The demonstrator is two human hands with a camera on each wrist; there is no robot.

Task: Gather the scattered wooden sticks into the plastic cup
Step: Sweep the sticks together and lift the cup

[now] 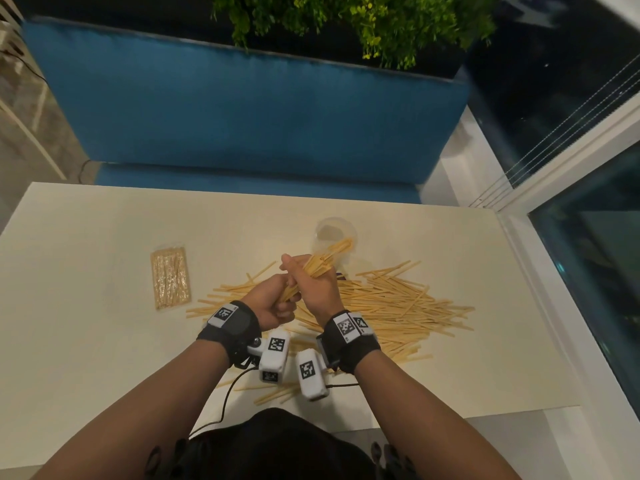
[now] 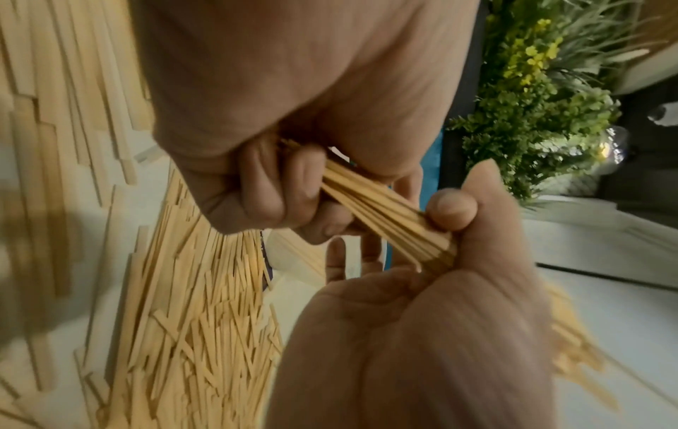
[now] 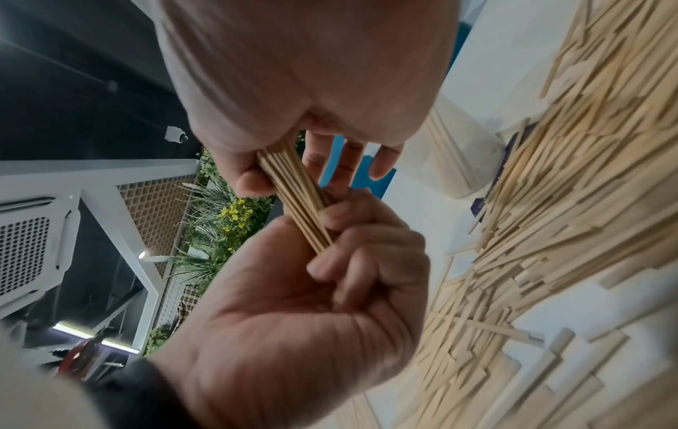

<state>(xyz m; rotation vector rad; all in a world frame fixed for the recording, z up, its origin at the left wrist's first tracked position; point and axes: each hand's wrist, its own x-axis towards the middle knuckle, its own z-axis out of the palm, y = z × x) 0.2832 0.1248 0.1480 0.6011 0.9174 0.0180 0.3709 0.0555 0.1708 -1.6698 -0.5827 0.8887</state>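
Observation:
Both hands hold one bundle of wooden sticks [image 1: 325, 261] a little above the table, its far end pointing at the clear plastic cup [image 1: 334, 233]. My left hand [image 1: 282, 303] curls its fingers [image 2: 257, 188] round the bundle's near end [image 3: 319, 241]. My right hand [image 1: 304, 275] pinches the middle between its thumb [image 3: 249, 183] and straighter fingers [image 3: 381, 162]. A wide pile of loose sticks [image 1: 398, 303] lies under and to the right of the hands. The cup [image 3: 466, 162] stands at the pile's far edge.
A clear wrapped packet of sticks [image 1: 170, 277] lies on the white table [image 1: 86, 306] to the left. Loose sticks [image 1: 277, 393] also lie near the front edge. A small dark item [image 1: 341, 276] shows beside the cup. A blue bench [image 1: 242, 109] and plants [image 1: 381, 26] stand behind.

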